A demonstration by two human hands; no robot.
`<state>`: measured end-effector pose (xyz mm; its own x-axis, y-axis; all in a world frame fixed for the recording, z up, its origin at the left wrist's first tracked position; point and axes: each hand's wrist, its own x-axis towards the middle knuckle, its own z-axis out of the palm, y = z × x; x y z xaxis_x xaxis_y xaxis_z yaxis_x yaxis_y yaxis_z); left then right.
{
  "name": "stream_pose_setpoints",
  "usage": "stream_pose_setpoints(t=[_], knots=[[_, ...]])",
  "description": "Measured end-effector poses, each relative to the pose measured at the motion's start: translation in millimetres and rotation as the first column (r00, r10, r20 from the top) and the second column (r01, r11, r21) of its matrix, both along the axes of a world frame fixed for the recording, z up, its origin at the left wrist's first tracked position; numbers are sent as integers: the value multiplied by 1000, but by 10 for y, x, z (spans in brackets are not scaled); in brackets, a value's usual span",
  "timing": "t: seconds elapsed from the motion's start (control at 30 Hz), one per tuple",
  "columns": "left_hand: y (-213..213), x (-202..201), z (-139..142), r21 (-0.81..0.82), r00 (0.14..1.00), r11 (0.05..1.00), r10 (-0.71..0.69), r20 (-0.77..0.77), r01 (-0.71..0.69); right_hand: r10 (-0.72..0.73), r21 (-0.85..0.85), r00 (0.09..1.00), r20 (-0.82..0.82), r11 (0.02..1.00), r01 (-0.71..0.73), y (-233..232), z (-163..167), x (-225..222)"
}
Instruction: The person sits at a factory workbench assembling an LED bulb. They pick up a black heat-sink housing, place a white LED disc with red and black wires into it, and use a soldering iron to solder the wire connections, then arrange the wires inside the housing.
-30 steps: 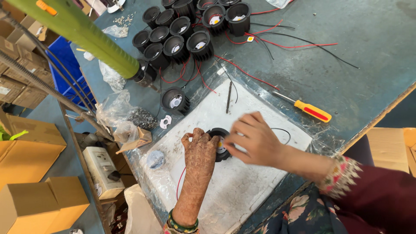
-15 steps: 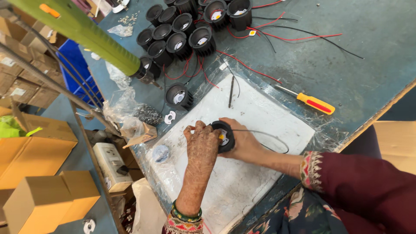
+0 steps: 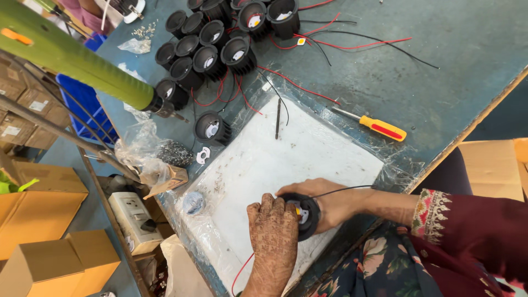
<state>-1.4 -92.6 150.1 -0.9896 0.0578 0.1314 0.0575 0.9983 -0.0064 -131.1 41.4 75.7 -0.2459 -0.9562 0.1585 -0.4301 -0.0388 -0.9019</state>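
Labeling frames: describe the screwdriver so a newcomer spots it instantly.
Start at the white plastic-covered mat in the middle of the grey-blue workbench. Just off its upper right edge lies the screwdriver, apart from both hands. Its yellow handle with a red stripe is unlike the black round housings around it.

Two hands are working here, the left hand (image 3: 273, 234) and the right hand (image 3: 330, 204), sharing one round black finned lamp housing (image 3: 306, 215). About twelve more such black housings (image 3: 212, 128) are sitting on the grey-blue table (image 3: 440, 99). One yellow-and-red-handled screwdriver (image 3: 379, 126) is lying there. One white plastic-wrapped work mat (image 3: 286, 159) is covering the table. One green cylindrical power tool (image 3: 77, 60) is hanging above.
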Motion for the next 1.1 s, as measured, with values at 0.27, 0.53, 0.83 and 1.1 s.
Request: stream_pose_setpoints(t=[0.27, 0.53, 0.83, 1.1], knots=[[-20, 9, -311, -23, 991, 998, 63, 117, -61, 113, 37, 993, 32, 993, -114, -55, -69, -130], [-142, -21, -333, 12, 987, 998, 60, 146, -63, 96, 30, 993, 65, 995, -98, -141, -186, -187], [-283, 16, -337, 86, 983, 996, 21, 181, -37, 101, -12, 993, 65, 995, -100, -173, -331, -211], [-310, 17, -340, 91, 983, 995, 11, 181, -28, 92, -39, 994, 65, 995, -89, -193, -322, -202]])
